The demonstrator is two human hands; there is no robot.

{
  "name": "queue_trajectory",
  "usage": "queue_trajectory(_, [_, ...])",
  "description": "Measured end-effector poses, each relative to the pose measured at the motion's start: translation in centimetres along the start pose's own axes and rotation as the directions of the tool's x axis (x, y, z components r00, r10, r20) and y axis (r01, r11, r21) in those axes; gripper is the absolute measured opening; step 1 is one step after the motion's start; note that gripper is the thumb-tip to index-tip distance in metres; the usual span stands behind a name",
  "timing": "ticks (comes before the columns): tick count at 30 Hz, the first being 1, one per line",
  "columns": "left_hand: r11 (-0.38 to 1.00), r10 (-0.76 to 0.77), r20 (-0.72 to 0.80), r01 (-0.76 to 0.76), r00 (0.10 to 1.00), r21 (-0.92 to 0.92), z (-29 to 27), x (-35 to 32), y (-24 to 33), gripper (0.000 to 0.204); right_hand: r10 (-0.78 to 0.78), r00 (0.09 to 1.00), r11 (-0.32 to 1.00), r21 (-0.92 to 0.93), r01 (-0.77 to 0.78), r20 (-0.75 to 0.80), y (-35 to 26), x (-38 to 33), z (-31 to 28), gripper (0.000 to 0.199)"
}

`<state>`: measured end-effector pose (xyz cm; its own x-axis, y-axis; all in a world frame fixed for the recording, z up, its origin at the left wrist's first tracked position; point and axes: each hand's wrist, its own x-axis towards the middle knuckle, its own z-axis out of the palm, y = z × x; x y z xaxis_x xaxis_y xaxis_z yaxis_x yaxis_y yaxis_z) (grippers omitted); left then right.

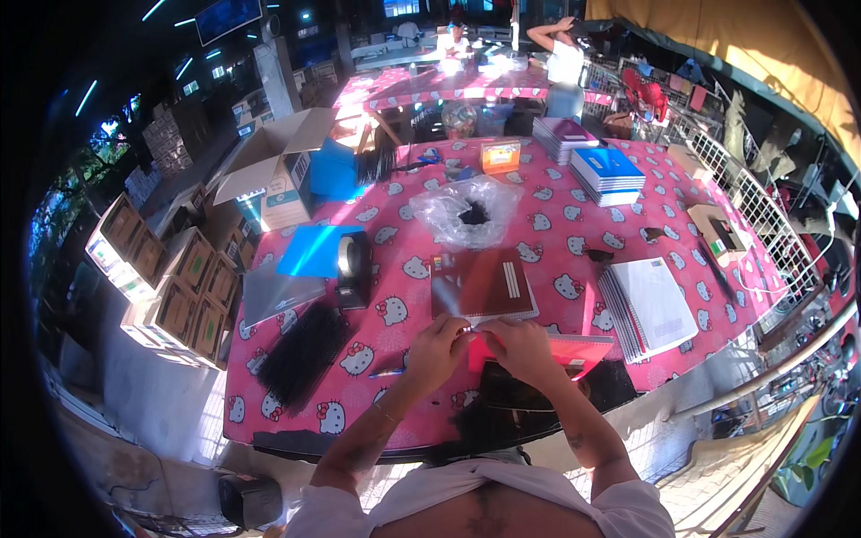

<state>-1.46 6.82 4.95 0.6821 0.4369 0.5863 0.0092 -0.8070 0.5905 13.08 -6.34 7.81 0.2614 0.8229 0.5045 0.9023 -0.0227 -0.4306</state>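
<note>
A red spiral notebook [581, 350] stands tilted near the table's front edge. My right hand [520, 351] is closed at its upper left corner. Beside that corner my left hand [438, 348] is pinched shut, its fingertips nearly meeting those of the right; whatever small thing is between them is hidden. Just beyond my fingers lies a brown-covered notebook [475, 285]. To the left rests a bundle of thin black strands [307, 351], apparently binding coils. A clear plastic bag [439, 215] with something black inside sits farther back.
White spiral notebooks [659, 309] are stacked at right, with a blue-covered stack [608, 170] and purple-covered stack [565, 136] behind. A black round object [354, 271] stands by a blue sheet [316, 249] at left. An open carton [273, 193] stands beyond; a person [565, 67] is in the background.
</note>
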Motion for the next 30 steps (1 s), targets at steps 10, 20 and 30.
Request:
queue_trajectory(10, [0.994,0.059,0.421,-0.091,0.905,0.057,-2.2,2.6,-2.2,0.031,0.067,0.989,0.996,0.044,-0.073,0.128,0.1,0.2,-0.9,0.016])
queue_trajectory(20, [0.995,-0.053,0.540,0.000,0.840,0.098,-2.5,3.5,-1.6,0.030,-0.031,0.995,0.984,0.177,0.014,0.091,1.5,0.4,-0.9,0.016])
queue_trajectory(30, [0.983,0.170,0.335,-0.181,0.927,0.002,-2.2,3.7,0.5,0.024,-0.047,0.994,0.998,0.044,0.043,0.101,0.1,-0.4,-2.7,0.018])
